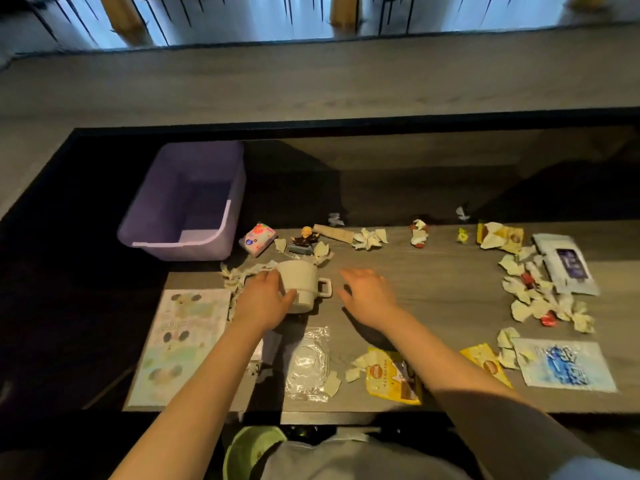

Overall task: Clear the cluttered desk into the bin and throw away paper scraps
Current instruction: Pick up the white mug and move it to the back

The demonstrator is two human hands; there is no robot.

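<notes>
**Beside the mug: one hand gripping, the bin beyond and to the left**

Left of the mug [301, 284], the left hand [265, 299] wraps its body, thumb across the near face and fingers curled round the far side. Right of the mug, just past its handle [325, 288], the right hand [369, 292] hovers with fingers loosely spread, holding nothing and touching nothing.

The purple bin [173, 251] lies beyond the mug and to its left, off the desk [433, 289] edge. The gripping hand is therefore the nearer one, and the likely carry runs away from the person and leftward.

The mug's long axis runs near to far in this view, with the stepped foot toward the person and the wider end away. The handle points right, away from the bin.

The mug is pale cream and matte, with a squared loop handle. Its mouth is not visible. A shadow lies under the foot, but whether the mug is lifted or resting cannot be told.

Torn paper scraps [239, 275] lie against the mug's left side, under the gripping wrist. More are scattered well to the mug's right.
</notes>
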